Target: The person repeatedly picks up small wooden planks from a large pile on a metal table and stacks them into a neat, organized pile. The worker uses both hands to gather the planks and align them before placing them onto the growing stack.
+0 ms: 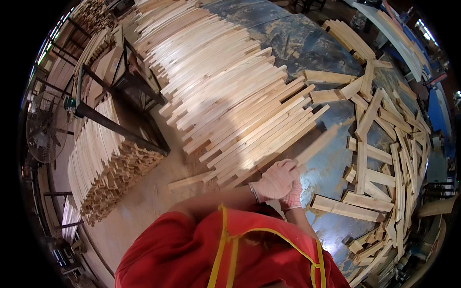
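Note:
My left hand [274, 181], in a pale knitted glove, reaches across from the left and overlaps my right hand [292, 196], which wears a similar glove. A short wooden strip [318, 146], smeared by motion, sticks out from the two hands toward the upper right. Both hands look closed at its near end; the left one hides part of the right one's fingers. Just beyond them lies a wide row of long wooden strips [230, 98], side by side with uneven ends, on the dark, dusty tabletop [319, 180].
On the right, short wooden pieces [369, 176] lie in a loose, crisscrossed heap. A bundle of strips [349, 38] rests at the far right. To the left stand stacked strips [113, 158] beside a dark metal frame [117, 126], with a fan [47, 127] farther left.

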Demonstrator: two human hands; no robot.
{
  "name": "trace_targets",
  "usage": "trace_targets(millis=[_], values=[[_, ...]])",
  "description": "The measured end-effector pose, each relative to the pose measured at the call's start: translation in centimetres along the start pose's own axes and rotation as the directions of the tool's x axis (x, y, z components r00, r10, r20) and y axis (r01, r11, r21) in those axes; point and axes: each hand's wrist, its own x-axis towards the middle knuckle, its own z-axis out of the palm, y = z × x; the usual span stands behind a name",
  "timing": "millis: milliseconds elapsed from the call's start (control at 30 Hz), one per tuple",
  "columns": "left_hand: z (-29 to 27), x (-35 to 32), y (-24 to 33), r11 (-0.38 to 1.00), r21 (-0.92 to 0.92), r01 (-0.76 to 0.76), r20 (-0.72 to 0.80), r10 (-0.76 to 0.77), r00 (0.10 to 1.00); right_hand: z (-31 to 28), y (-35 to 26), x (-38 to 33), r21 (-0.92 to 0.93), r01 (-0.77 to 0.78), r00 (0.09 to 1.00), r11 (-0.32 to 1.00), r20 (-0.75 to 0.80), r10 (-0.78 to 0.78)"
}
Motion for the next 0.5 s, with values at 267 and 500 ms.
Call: trace_targets(millis=[267,500], values=[[-4.1,-7.1,-19.8,0.735,0.086,0.673,-0.816,-0.336,0.471,5.2,-5.3,4.1,-0.883,-0.451,0.888,0.133,-0.427,0.170],[-6.0,-13.0,-19.8,0.120,-0.968,0.219,-0.097,-0.989,0.114,3.2,-7.4,3.4,-0.277,-0.266,0.899,0.923,-0.417,0.134]])
